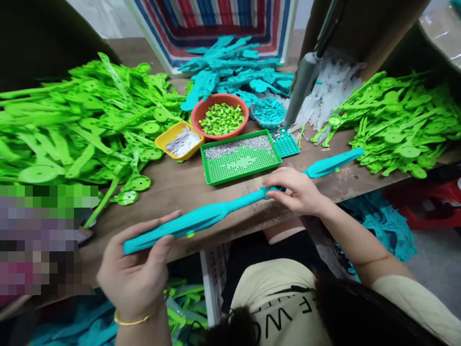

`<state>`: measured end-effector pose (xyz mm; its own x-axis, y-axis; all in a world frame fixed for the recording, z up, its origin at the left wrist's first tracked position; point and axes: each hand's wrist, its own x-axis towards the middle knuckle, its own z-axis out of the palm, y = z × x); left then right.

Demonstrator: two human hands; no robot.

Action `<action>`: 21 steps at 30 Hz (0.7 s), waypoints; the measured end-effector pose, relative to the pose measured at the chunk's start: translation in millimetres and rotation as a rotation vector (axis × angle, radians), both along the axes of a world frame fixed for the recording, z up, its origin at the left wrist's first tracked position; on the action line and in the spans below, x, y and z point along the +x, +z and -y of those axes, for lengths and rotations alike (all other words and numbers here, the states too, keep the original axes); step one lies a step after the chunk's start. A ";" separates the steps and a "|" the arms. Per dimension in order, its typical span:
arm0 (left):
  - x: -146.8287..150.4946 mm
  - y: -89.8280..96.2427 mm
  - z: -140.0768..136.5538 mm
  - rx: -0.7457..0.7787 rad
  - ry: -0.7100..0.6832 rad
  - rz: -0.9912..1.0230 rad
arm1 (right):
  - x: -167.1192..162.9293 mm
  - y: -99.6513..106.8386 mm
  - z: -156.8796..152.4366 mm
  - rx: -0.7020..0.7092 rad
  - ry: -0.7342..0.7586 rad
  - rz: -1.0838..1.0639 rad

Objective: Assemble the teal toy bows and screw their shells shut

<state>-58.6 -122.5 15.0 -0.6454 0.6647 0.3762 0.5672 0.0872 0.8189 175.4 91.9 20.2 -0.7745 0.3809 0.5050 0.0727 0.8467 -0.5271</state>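
Held across the front of the workbench is a long turquoise plastic piece (201,217) with two flat, blade-like ends and a narrow middle. My left hand (139,269) is closed on its wide left end, thumb below and fingers above. Near its middle, my right hand (297,190) pinches it, and the right end sticks out past the hand. Small bright green bits show on its lower edge. Just beyond it lies a green perforated tray (241,175) partly covered with small silvery parts. What my right fingertips touch inside the pinch is partly hidden.
Green plastic parts (82,120) heap at left, with another green pile (399,125) at right. Behind the tray stand a red bowl (198,117) of green pieces, a yellow dish (162,142) and turquoise parts (230,72). A grey cylindrical tool (304,86) hangs at centre right.
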 end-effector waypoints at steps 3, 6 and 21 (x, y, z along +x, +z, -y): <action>2.8 -2.2 3.6 0.090 0.003 0.149 | 1.7 8.9 11.6 0.096 -0.068 0.073; 12.1 -4.1 5.6 0.064 -0.059 0.104 | -12.2 16.6 36.8 0.173 -0.058 0.071; -41.3 -47.5 2.4 -0.534 -0.473 -0.387 | -61.2 -8.0 67.1 0.081 0.149 0.041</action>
